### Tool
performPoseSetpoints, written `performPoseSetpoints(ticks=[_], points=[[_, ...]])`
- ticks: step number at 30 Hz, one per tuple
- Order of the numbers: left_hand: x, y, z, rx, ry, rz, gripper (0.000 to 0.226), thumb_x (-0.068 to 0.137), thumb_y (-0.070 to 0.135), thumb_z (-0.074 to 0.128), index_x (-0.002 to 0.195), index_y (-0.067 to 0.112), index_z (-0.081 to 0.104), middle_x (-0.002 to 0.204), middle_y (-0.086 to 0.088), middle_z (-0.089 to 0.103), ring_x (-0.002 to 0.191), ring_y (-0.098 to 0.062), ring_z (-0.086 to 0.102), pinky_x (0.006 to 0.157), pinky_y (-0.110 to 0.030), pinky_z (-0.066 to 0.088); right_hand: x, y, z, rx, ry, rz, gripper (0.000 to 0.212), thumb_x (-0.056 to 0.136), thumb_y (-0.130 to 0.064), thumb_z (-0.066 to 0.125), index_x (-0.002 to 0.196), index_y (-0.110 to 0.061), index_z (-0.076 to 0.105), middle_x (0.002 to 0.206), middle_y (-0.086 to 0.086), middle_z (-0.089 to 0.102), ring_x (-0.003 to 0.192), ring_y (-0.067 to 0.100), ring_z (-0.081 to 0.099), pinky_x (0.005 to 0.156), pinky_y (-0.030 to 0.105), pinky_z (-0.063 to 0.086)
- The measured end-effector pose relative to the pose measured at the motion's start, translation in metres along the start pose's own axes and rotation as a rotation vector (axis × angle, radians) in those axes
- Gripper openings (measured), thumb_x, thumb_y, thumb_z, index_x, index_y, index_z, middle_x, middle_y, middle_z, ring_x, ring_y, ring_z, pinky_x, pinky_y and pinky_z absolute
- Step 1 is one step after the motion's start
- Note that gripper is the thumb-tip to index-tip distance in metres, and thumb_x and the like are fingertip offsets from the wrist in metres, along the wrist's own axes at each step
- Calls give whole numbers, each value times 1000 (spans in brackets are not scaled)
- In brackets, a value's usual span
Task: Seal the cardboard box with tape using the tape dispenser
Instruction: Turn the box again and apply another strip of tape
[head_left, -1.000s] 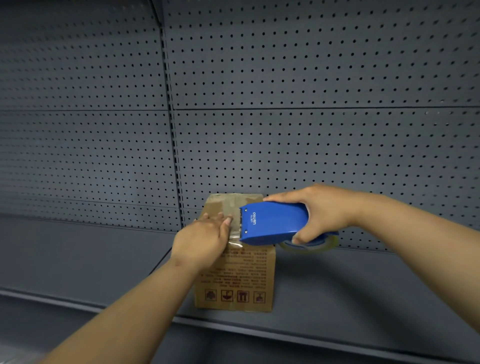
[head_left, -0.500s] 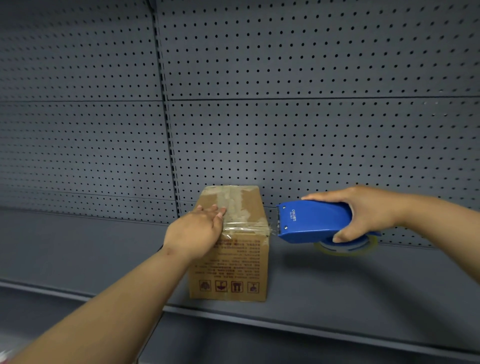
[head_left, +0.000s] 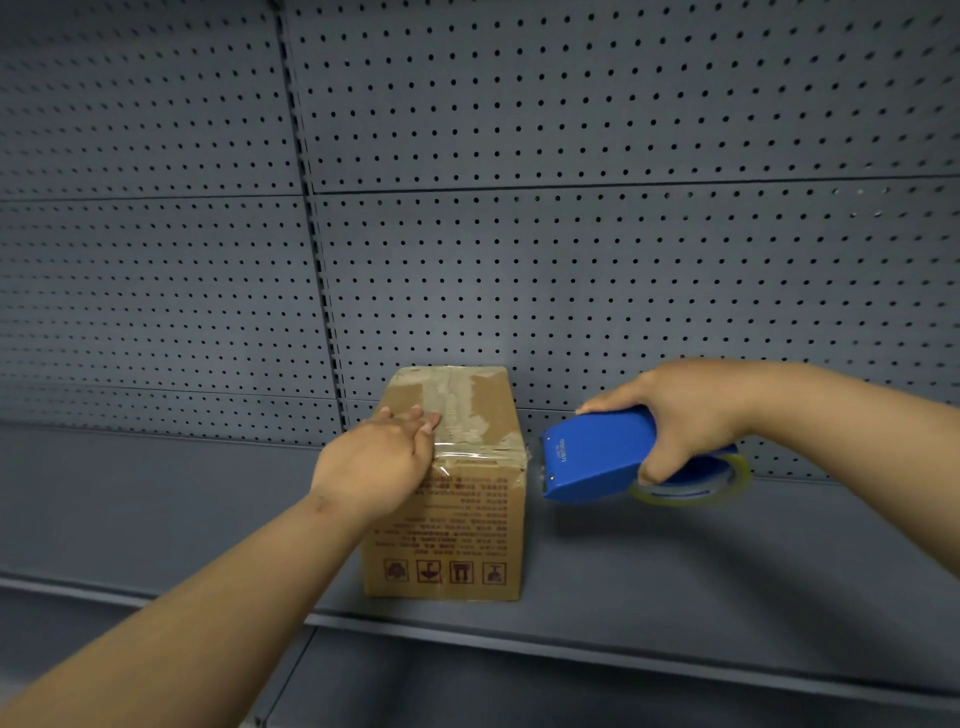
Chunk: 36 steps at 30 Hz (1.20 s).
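Observation:
A small brown cardboard box (head_left: 457, 525) with printed text and handling symbols stands on a grey shelf (head_left: 675, 582). Clear tape runs across its top front edge and over its top. My left hand (head_left: 379, 465) lies flat on the box's upper left corner, fingers pressing the tape down. My right hand (head_left: 680, 415) grips a blue tape dispenser (head_left: 597, 457) just right of the box, its nose almost at the box's right edge. The clear tape roll (head_left: 696, 491) shows beneath the dispenser.
A grey pegboard wall (head_left: 571, 260) rises right behind the box. The shelf's front lip (head_left: 519, 634) runs below the box, with a darker level underneath. Bare shelf stretches left and right of the box.
The dispenser has travelled right across the box's front edge and off its right side, leaving tape along that edge. My left hand stayed on the box, its fingers flattening out.

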<state>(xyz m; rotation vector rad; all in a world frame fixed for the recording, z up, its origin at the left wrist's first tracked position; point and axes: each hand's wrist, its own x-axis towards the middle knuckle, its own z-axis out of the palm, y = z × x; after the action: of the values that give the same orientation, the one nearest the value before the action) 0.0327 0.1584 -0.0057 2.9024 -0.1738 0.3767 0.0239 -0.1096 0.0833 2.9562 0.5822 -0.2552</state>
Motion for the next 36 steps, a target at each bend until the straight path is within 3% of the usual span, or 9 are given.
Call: performPoseSetpoints(ticks=[6, 10, 17, 19, 21, 23, 25, 29, 36], points=[[0, -5, 1, 8, -1, 6, 47, 101, 33, 16, 145, 35, 32, 155, 11, 29, 145, -14, 22, 112, -31, 27, 21, -41, 13, -411, -40, 11, 75, 64, -43, 68, 134, -42, 43, 74, -12, 50, 80, 18, 51, 60, 26, 43], [2, -9, -2, 13, -21, 28, 47, 101, 35, 16, 145, 36, 30, 155, 13, 28, 145, -12, 21, 113, -30, 24, 35, -29, 25, -361, -37, 124, 75, 67, -46, 65, 137, -42, 39, 101, -7, 60, 92, 19, 55, 68, 27, 44], [7, 3, -29, 133, -252, -23, 50, 99, 46, 18, 147, 46, 4, 156, 6, 28, 143, -22, 27, 111, -40, 28, 31, 1, 3, -157, 280, 254, 79, 72, -51, 60, 141, -49, 23, 96, -9, 49, 87, 16, 47, 61, 25, 41], [17, 16, -40, 145, -318, -120, 50, 98, 39, 30, 147, 37, 23, 150, -2, 39, 136, -26, 38, 109, -41, 30, 30, 6, 1, -107, 361, 260, 79, 72, -52, 59, 141, -49, 21, 93, -9, 50, 86, 16, 47, 59, 25, 41], [21, 38, -40, 155, -237, -163, 43, 95, 30, 36, 137, 21, 46, 138, -7, 52, 123, -29, 50, 103, -42, 38, 29, 9, 0, -58, 439, 267, 80, 72, -51, 59, 141, -49, 20, 90, -8, 51, 86, 17, 48, 59, 26, 40], [18, 67, -30, 78, -151, -158, 45, 95, 34, 33, 132, 14, 50, 133, -9, 55, 119, -30, 52, 101, -43, 40, 27, 10, 0, -14, 502, 278, 79, 73, -49, 59, 142, -49, 20, 88, -7, 50, 86, 17, 47, 56, 24, 37], [14, 93, -14, 40, -163, -157, 55, 95, 44, 28, 136, 11, 44, 141, -12, 49, 127, -32, 46, 108, -46, 32, 25, 8, 1, 1, 532, 282, 79, 73, -48, 59, 142, -48, 20, 86, -7, 49, 84, 16, 46, 52, 23, 33], [11, 108, 13, 256, -163, -153, 68, 97, 47, 22, 150, 9, 6, 160, -14, 6, 146, -37, 8, 116, -53, 6, 27, 9, 6, 36, 533, 264, 79, 71, -48, 59, 141, -49, 21, 90, -7, 52, 86, 17, 48, 51, 22, 34], [12, 109, 22, 309, -171, -77, 67, 94, 16, 36, 150, 11, 1, 160, -11, 1, 146, -36, 4, 117, -50, 9, 25, 11, 18, 90, 536, 236, 79, 73, -45, 61, 141, -50, 20, 90, -5, 51, 77, 15, 48, 56, 25, 39]])
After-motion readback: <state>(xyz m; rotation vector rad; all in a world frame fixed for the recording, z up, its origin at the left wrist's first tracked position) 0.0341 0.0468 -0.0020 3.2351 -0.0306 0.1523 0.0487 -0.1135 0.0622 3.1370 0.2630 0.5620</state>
